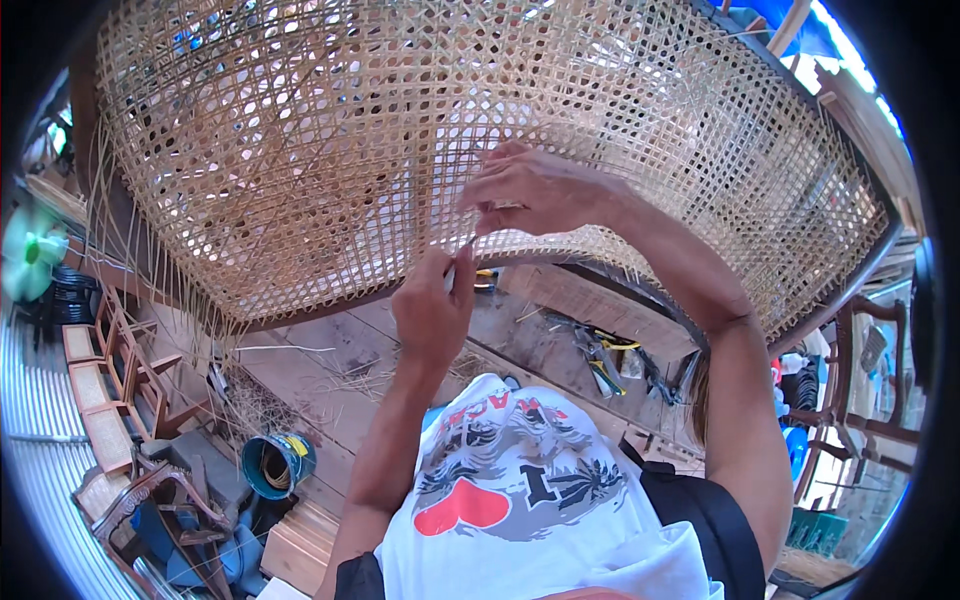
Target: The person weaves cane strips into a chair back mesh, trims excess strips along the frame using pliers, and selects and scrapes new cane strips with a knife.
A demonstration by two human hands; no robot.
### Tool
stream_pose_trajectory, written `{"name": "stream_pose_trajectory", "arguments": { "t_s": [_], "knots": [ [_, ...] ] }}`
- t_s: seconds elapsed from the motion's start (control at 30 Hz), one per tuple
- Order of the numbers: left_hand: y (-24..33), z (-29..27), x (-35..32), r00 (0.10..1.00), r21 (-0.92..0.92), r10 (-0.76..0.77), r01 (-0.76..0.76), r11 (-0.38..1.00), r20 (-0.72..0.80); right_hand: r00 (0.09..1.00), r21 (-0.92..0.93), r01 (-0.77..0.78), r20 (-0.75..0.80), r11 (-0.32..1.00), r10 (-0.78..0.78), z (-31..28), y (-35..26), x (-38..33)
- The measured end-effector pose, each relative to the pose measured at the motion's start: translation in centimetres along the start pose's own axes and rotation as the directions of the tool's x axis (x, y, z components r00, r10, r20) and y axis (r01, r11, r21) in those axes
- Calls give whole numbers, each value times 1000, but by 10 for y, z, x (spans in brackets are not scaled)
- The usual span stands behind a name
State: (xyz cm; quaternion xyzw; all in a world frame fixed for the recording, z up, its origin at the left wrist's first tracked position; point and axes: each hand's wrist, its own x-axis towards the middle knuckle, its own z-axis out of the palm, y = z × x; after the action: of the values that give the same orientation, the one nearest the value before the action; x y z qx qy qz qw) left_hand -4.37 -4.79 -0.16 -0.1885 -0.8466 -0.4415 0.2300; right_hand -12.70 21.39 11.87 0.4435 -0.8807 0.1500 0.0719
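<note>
A large woven cane panel (pixel 330 130) in a dark wooden frame (pixel 340 303) spreads across the upper view, with an open octagonal mesh. My left hand (pixel 433 305) is closed at the panel's lower edge, around a slim metal tool whose thin tip (pixel 471 240) points up toward my right hand. Over the weave, my right hand (pixel 540 190) has its fingers bent and drawn together close to that tip. Whatever its fingertips pinch is too small to make out. Loose cane strands (pixel 180 285) hang off the panel's left edge.
Below the panel, hand tools (pixel 605 360) with yellow handles lie on the wooden floor. A teal bucket (pixel 277 465) stands at lower left beside wooden chair frames (pixel 110 380). A green fan (pixel 33 252) is at far left. More wooden furniture (pixel 870 370) stands at right.
</note>
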Motion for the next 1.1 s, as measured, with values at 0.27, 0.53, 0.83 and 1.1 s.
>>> {"name": "stream_pose_trajectory", "arguments": {
  "t_s": [0.27,0.53,0.83,1.1],
  "knots": [
    [-34,47,45,958,-267,-248,279,922,146,987,-325,-92,-156,941,43,-13,21,9],
    [-39,67,78,956,-168,-221,254,952,191,977,-350,-181,-174,919,126,-12,19,9],
    [-40,97,85,968,-249,-242,250,936,61,976,-350,-200,-156,915,154,-16,6,19],
    [-14,99,70,973,-332,-229,207,920,-28,988,-658,-98,-154,747,-5,11,38,14]
  ]
}}
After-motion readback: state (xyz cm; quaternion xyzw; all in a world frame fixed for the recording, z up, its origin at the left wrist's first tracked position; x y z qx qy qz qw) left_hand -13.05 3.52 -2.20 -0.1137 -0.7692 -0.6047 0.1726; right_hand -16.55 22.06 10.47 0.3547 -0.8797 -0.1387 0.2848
